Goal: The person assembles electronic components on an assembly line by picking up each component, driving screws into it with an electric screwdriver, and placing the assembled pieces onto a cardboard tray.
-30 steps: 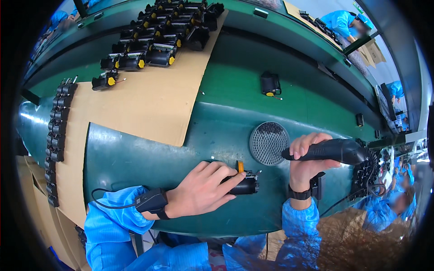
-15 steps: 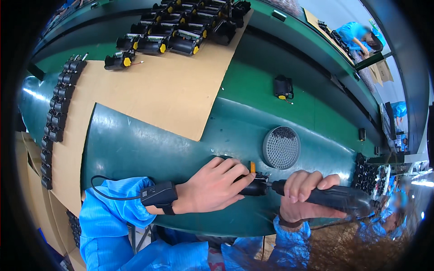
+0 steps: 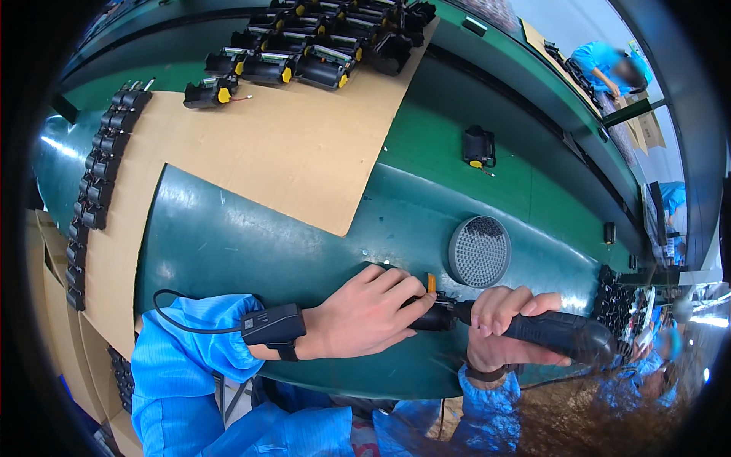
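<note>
My left hand (image 3: 369, 312) is closed over a small black plastic assembly (image 3: 435, 318) on the green bench, with a yellow-orange part standing up beside the fingers. Much of that assembly is hidden under the hand. In my right hand (image 3: 506, 324) lies a black electric screwdriver (image 3: 563, 335), held level with the fingers wrapped round its front. Its tip points left and meets the assembly's right end; the exact contact point is too small to make out. Just beyond the right hand stands a round grey dish (image 3: 480, 251) with a holed plate and dark small pieces at its far side.
Several black assemblies with yellow ends (image 3: 324, 67) stand on a cardboard sheet (image 3: 251, 152) at the far left. A row of black parts (image 3: 103, 171) lines its left edge. One more assembly (image 3: 478, 147) sits on the green strip beyond the dish. Co-workers in blue (image 3: 609, 65) are at the right.
The screwdriver and my right hand have shifted slightly left, closer against the assembly. My left hand keeps its hold. The whole view has turned a little.
</note>
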{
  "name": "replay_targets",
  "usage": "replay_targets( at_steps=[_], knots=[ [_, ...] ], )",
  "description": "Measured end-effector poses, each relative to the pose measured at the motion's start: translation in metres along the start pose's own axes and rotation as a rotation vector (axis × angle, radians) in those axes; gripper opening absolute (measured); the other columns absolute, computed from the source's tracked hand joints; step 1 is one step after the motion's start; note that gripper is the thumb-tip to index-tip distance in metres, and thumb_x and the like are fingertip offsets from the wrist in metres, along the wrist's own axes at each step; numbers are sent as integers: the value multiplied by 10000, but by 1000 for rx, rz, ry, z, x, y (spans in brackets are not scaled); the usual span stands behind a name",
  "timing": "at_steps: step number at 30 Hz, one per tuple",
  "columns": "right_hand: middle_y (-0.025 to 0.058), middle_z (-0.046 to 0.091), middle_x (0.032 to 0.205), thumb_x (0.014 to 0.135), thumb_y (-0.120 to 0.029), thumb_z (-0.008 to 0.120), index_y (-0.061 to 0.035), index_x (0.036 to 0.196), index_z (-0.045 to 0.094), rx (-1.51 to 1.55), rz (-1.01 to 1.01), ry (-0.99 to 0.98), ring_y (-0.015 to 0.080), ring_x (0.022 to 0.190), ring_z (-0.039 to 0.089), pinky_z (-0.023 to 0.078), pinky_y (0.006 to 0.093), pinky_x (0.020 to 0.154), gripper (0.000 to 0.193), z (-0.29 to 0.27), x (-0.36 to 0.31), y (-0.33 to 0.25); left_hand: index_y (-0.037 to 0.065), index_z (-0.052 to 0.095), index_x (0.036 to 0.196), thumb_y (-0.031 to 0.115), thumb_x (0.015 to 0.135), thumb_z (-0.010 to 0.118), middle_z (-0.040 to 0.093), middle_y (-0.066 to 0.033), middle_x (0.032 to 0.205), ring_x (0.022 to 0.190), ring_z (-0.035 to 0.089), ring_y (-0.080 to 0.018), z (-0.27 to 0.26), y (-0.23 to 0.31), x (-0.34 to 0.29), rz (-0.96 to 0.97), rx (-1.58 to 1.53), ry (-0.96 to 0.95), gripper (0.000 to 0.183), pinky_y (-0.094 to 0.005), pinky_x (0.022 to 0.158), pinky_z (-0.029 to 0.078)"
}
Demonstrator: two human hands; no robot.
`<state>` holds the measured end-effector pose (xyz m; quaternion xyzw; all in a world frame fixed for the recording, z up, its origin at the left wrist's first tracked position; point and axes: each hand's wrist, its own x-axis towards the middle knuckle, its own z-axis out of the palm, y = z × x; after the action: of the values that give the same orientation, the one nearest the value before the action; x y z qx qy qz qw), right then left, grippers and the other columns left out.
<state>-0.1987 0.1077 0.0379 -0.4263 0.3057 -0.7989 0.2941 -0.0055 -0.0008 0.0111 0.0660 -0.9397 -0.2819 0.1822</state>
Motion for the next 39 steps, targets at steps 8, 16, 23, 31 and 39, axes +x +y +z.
replay_targets(
  at_steps=[8, 16, 23, 31, 39],
  knots=[
    [54, 527, 715, 896, -857, 450, -81, 1056, 449, -67, -39, -83, 175, 531, 522, 448, 318, 464, 792, 8, 3, -1, 32, 617, 1315, 312, 878, 768, 542, -81, 1158, 1101, 559, -241, -2, -1, 0, 28, 25, -14, 541, -372, 912, 443],
    [53, 535, 712, 882, -852, 477, -79, 1057, 460, -69, -39, -128, 167, 520, 516, 454, 317, 458, 793, 9, 3, 0, 32, 613, 1314, 310, 873, 771, 539, -82, 1153, 1107, 561, -242, -2, -1, 0, 29, 24, -2, 544, -375, 910, 445],
    [52, 523, 692, 860, -871, 490, -88, 1039, 461, -68, -33, -137, 170, 504, 505, 444, 315, 456, 804, 8, 3, -1, 35, 609, 1317, 314, 877, 766, 536, -85, 1152, 1092, 562, -245, -3, 0, 0, 24, 31, -17, 544, -379, 907, 448],
    [53, 516, 677, 840, -886, 503, -87, 1032, 462, -72, -55, -162, 172, 491, 489, 434, 319, 453, 823, 7, 1, 3, 37, 609, 1311, 310, 871, 773, 534, -87, 1148, 1077, 568, -248, -2, -1, 0, 26, 15, -13, 543, -382, 895, 451],
    [51, 518, 677, 838, -887, 506, -91, 1028, 466, -70, -31, -183, 173, 489, 494, 433, 316, 455, 820, 7, 2, 4, 38, 610, 1310, 310, 862, 781, 532, -88, 1150, 1081, 566, -248, -1, -1, 0, 28, 19, -6, 552, -379, 889, 452]
  ],
)
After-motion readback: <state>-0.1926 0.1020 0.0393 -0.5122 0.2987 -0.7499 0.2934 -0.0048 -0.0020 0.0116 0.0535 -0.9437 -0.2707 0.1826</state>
